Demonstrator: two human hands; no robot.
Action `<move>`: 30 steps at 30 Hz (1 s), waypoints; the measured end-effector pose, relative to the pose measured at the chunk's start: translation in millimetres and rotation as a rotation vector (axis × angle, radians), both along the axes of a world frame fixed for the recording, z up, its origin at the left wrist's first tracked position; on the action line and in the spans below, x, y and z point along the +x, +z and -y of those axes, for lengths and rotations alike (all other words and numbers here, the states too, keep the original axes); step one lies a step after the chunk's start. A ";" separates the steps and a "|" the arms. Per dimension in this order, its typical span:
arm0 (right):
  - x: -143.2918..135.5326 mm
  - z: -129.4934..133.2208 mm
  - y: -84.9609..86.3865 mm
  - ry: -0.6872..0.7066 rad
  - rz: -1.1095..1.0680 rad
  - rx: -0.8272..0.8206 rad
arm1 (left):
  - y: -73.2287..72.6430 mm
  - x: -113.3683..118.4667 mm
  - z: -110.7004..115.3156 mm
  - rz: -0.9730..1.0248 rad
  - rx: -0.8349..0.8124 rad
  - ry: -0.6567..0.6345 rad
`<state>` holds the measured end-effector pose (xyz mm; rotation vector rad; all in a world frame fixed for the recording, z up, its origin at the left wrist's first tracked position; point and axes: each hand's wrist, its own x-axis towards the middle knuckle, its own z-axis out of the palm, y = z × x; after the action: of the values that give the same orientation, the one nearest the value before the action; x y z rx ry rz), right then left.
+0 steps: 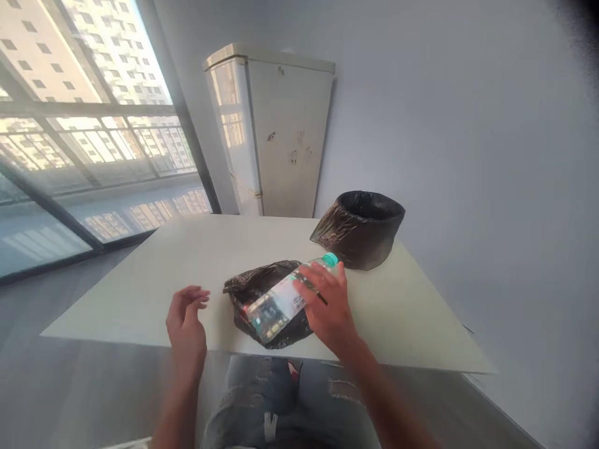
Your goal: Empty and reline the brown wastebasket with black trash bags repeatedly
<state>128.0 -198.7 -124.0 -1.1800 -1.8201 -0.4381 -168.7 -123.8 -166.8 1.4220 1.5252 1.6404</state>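
Bottle [283, 302] slants over the near bag [238, 285], grasped by the right hand [327, 305] just below its cap [330, 258], probably leaving the lower end free; the left hand [187, 318], loosely curled around nothing, hovers left.

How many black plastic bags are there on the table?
2. The near bag lies open before the person, partly covered by the bottle in the right hand; the far bag stands open toward the back right. Any inside them would be hidden.

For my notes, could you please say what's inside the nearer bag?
Inside the black bag, something red shows; the bottle in the right hand covers much of the rest.
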 end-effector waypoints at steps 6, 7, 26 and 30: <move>-26.9 10.1 7.0 0.260 0.354 -0.052 | 58.8 13.4 64.7 -0.256 -0.334 -0.826; -31.2 9.8 5.4 0.294 0.378 -0.062 | 59.8 14.4 69.5 -0.308 -0.343 -0.869; 3.6 -32.3 -0.7 0.370 -0.641 -1.251 | -56.8 -32.1 -92.8 -0.246 -0.283 0.084; -11.2 -29.1 5.0 0.542 -0.447 -1.304 | -58.9 -23.1 -130.5 -0.306 -0.237 0.031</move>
<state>116.8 -169.7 -119.0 -1.2922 -1.8452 1.4062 -191.8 6.7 -225.7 1.5746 1.8475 1.2483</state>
